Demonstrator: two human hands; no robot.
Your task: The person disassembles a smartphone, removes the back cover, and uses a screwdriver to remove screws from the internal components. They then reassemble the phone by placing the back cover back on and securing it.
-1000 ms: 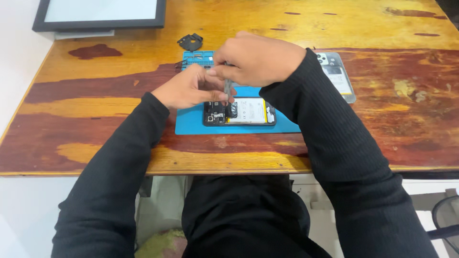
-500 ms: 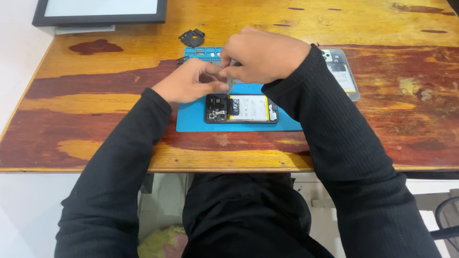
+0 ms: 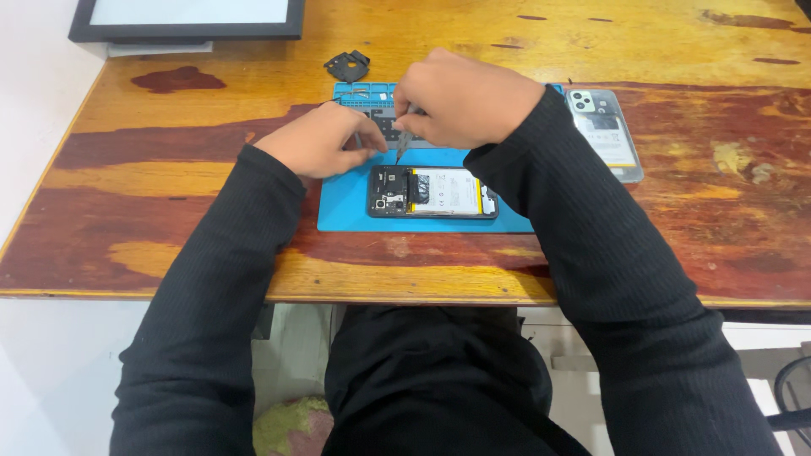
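An opened phone [image 3: 432,192] lies flat on a blue work mat [image 3: 346,207] on the wooden tabletop [image 3: 169,186]. Its back is off, so the white battery and the dark parts inside show.

The right hand [image 3: 465,97] is just behind the opened phone, over the far part of the blue work mat. Its fingers are curled tight around thin tweezers [image 3: 404,143]. The tweezers point down, and their tip is just behind the top edge of the opened phone.

The left hand [image 3: 321,139] rests on the blue work mat, just to the left of the tweezers. Its fingers are bent and pinched near the tweezer tip. It is too small to tell if they hold anything.

A phone back cover [image 3: 604,133] lies to the right of the opened phone, off the mat. A small black part [image 3: 347,65] sits behind the mat. A dark framed board [image 3: 186,17] is far behind it, at the back left.
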